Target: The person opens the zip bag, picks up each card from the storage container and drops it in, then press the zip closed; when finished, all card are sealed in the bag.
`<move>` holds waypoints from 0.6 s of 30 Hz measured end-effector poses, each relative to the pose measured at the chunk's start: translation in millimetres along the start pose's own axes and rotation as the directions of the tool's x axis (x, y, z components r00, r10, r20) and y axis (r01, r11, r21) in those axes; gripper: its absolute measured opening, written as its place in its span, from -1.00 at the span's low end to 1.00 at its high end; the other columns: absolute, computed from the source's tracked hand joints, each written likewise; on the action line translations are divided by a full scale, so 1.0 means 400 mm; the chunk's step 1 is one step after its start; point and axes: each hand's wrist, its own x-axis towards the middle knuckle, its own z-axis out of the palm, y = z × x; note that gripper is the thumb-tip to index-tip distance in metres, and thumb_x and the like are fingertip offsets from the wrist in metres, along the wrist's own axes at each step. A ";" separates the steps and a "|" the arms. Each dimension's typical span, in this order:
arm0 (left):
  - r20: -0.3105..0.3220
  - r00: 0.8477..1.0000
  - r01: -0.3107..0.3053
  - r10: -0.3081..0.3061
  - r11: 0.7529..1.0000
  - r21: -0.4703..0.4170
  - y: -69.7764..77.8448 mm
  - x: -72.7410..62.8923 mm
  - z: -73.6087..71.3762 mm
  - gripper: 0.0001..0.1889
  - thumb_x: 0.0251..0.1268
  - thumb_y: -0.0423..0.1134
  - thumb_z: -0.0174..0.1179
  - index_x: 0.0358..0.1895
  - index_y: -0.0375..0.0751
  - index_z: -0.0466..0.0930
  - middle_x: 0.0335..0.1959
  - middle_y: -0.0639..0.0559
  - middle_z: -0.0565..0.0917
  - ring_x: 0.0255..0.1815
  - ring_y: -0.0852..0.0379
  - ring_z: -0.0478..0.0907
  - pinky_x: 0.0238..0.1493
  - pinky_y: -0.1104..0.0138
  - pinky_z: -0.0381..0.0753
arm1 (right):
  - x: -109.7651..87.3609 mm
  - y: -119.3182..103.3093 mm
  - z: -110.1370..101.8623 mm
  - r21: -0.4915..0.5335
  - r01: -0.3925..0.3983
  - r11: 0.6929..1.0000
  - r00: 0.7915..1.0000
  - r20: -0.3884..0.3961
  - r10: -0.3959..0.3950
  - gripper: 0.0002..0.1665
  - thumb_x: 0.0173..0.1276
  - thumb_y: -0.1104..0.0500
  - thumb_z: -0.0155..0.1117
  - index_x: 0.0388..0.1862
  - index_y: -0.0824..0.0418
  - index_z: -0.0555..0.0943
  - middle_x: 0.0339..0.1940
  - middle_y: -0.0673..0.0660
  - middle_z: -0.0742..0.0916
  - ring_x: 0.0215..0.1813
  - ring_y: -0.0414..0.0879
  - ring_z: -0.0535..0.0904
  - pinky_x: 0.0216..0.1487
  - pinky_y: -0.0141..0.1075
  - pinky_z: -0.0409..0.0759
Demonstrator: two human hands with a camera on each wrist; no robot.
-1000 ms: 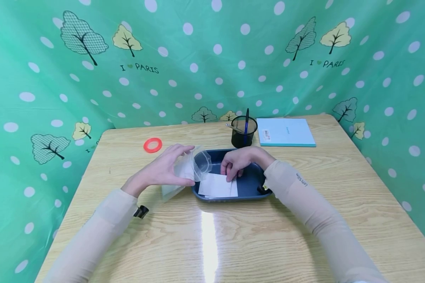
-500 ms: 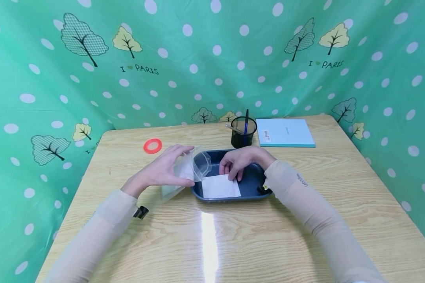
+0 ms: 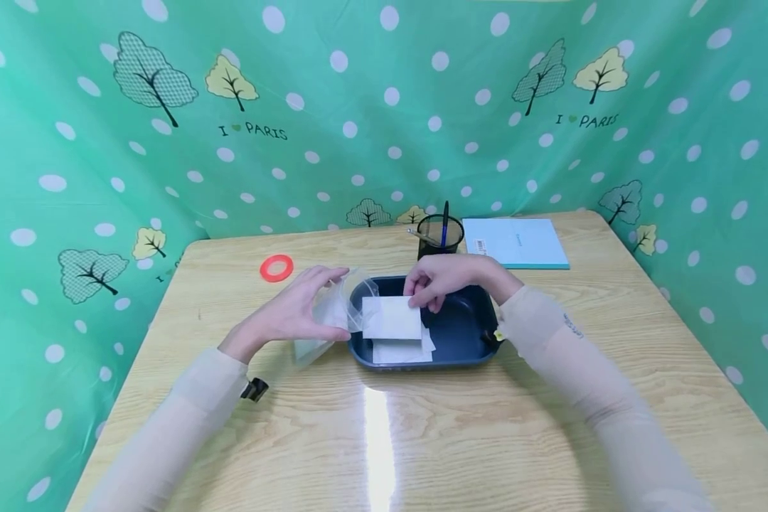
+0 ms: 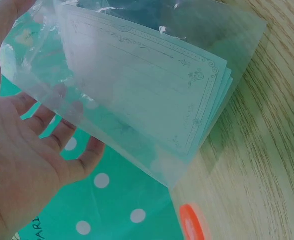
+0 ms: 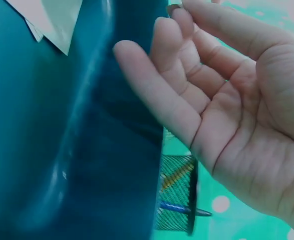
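My left hand (image 3: 294, 307) holds a clear plastic bag (image 3: 307, 350) at the left end of a dark blue tray (image 3: 457, 338), and the bag's mouth faces the tray. Inside the bag, the left wrist view shows several cards (image 4: 141, 95) with ornate printed borders and lines. Over the tray my right hand (image 3: 451, 276) pinches a white card (image 3: 390, 320) by its right end, thumb against fingers. That card's left end is at the bag's mouth. Other white cards (image 3: 402, 353) lie beneath it in the tray; the right wrist view catches only card corners (image 5: 61, 25).
A black mesh pen cup (image 3: 430, 250) with a pen and a pencil stands just behind the tray. Right of it lies a light blue notebook (image 3: 518, 242). A flat red ring (image 3: 266, 272) rests at the back left. A green patterned curtain (image 3: 320, 92) hangs behind the table.
My right hand has lifted a white card from the tray's pile and moved it slightly up and back, toward the bag's mouth. My left hand and the bag have stayed nearly still.
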 end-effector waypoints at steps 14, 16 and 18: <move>-0.021 1.000 -0.012 0.012 1.000 0.001 -0.001 -0.010 -0.015 0.15 -0.12 0.25 0.58 0.55 -0.14 0.22 0.39 -0.06 0.41 0.31 -0.05 0.35 0.21 -0.08 0.46 | -0.089 -0.019 -0.015 0.148 0.138 0.979 0.938 -0.337 -0.081 -0.75 0.45 0.13 0.36 -0.08 0.31 0.66 -0.25 0.27 0.74 -0.26 0.13 0.71 -0.07 0.08 0.69; -0.019 1.000 -0.006 0.006 1.000 0.003 0.000 -0.011 -0.015 0.15 -0.12 0.25 0.58 0.55 -0.12 0.22 0.40 -0.05 0.40 0.31 -0.05 0.34 0.21 -0.09 0.46 | -0.091 -0.018 -0.010 0.208 0.160 0.965 0.917 -0.392 -0.068 -0.72 0.42 0.16 0.39 -0.05 0.35 0.66 -0.24 0.28 0.73 -0.24 0.16 0.72 -0.05 0.11 0.68; -0.019 1.000 0.002 -0.002 1.000 0.009 -0.001 -0.010 -0.015 0.14 -0.12 0.24 0.58 0.56 -0.09 0.21 0.40 -0.03 0.40 0.31 -0.03 0.34 0.21 -0.09 0.47 | -0.094 -0.019 -0.006 0.261 0.179 0.949 0.900 -0.433 -0.051 -0.69 0.40 0.17 0.40 -0.01 0.37 0.65 -0.22 0.29 0.73 -0.22 0.18 0.73 -0.06 0.08 0.68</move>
